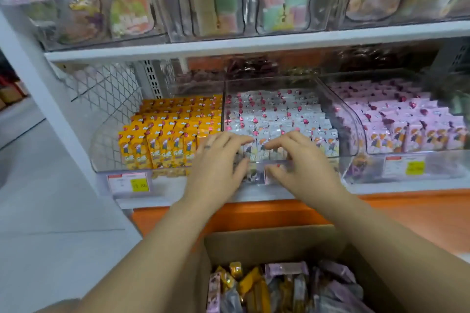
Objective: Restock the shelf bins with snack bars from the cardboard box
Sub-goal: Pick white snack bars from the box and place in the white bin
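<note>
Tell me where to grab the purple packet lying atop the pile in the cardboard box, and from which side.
Pinch the purple packet across its short width near the middle, coming down from above. It lies flat and crosswise atop the pile, long edges seemingly exposed, while the cardboard box walls block a sideways approach.

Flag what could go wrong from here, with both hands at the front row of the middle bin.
1. The left hand and right hand lie on the front row of silver bars in a middle bin that looks packed; pressing may pop bars over its low front wall.
2. The cardboard box holds mixed yellow, purple and silver packs, so one could easily land in the wrong bin.
</note>
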The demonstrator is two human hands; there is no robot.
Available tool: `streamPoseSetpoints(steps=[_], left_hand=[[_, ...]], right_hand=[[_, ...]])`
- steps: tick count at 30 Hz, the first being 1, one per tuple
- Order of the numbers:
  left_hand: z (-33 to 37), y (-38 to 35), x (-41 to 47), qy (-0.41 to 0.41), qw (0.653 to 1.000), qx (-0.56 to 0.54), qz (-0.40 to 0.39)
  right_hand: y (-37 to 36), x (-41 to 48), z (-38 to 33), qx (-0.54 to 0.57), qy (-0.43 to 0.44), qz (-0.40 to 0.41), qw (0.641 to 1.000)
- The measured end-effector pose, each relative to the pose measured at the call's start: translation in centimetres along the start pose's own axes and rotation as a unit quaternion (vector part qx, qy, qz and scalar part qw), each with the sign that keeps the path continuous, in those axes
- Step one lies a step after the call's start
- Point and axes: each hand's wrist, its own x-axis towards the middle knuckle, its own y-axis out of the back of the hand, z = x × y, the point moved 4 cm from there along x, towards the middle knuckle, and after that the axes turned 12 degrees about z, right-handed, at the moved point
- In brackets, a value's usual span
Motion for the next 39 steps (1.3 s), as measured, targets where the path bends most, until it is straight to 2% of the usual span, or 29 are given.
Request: streamPoseSetpoints(steps=[3,5,9,13,16,19,21,23,25,31,37,39], left_hand=[[0.8,-0.4,-4.8,0.023,0.996,-0.060,0.061],[1.3,-1.4,-7.9,0.056,0.995,-0.075,0.044],[1.5,-4.1,-13.5,0.132,0.985,-0.103,-0.041],[0.1,-6.8,-18.4,0.227,0.953,-0.129,-0.156],[-1.4,-9.0,-21.3,0.264,0.924,-0.141,-0.236],[-2.5,-11.4,-24.0,0.309,0.871,-0.145,-0.353],[-3.0,-12.8,-25.6,0.332,0.837,-0.149,-0.409],[-2.9,-13.7,-26.9,0.343,0.813,-0.145,-0.447],[-2.5,-14.7,-27.6,0.342,0.805,-0.151,-0.460],[1.0,-18.5,-27.2,0.338,0.783,-0.186,-0.489],[4.5,-22.7,-27.0,0.426,0.706,-0.205,-0.527],[4.9,-23.5,-27.1,0.453,0.692,-0.197,-0.527]], right_hand=[[0.4,-5.3,0.2,0.025,0.005,0.019,0.999],[-0.1,-9.1,1.2,0.015,-0.011,0.008,1.000],[-0.8,-15.8,4.5,-0.014,-0.088,-0.084,0.993],[-1.6,-19.7,8.8,-0.038,-0.154,-0.179,0.971],[-2.8,-22.0,12.1,-0.054,-0.215,-0.281,0.934],[-4.3,-24.9,14.7,-0.091,-0.242,-0.384,0.886],[-5.1,-26.7,15.8,-0.122,-0.257,-0.423,0.860],[-5.6,-27.6,16.6,-0.136,-0.284,-0.424,0.849],[-6.0,-27.8,17.3,-0.129,-0.308,-0.410,0.849],[-6.8,-27.5,18.1,-0.130,-0.301,-0.399,0.856],[-6.8,-27.5,17.6,-0.073,-0.319,-0.395,0.858],[-6.9,-27.5,17.6,-0.068,-0.309,-0.401,0.859]])
